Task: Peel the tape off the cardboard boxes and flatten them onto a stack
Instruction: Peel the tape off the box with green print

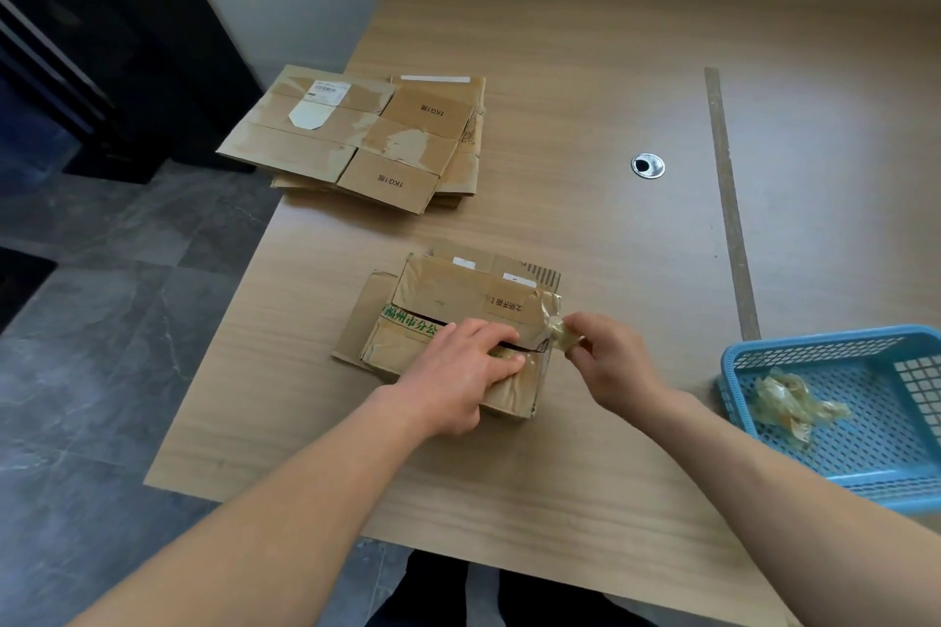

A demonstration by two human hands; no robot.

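Pressing flat with the left hand [458, 374] on top of the cardboard box [448, 293], fingers nearly straight and spread, fingertips at the dark slit between the flaps. Pinching with the right hand [613, 369], thumb and fingertips closed on a crinkled, glossy, yellowish strip of tape [552, 321] at the box's right corner, its other end stuck to the flap.

Brown corrugated board, creased and scuffed, with green printed characters, white label scraps and shiny taped patches; squashed low, toward the front middle of the table [560, 66].

Farther off to the left, overhanging the table's left edge: a stack [356, 138] of flattened boxes, rectangular panels with pale torn patches. Well apart from the box, a stretch of tabletop between.

To the right, near the right forearm: a light-blue plastic basket [814, 340], perforated bottom and grid walls, cut off by the picture's edge, holding a crumpled wad of tape [789, 405].

Smooth, light wood-grain tabletop, wide toward the far wall; set in it beyond the box, a round metal grommet [647, 165] and a long thin strip [728, 199]. Past the left edge, grey marbled floor [102, 346] tiles.
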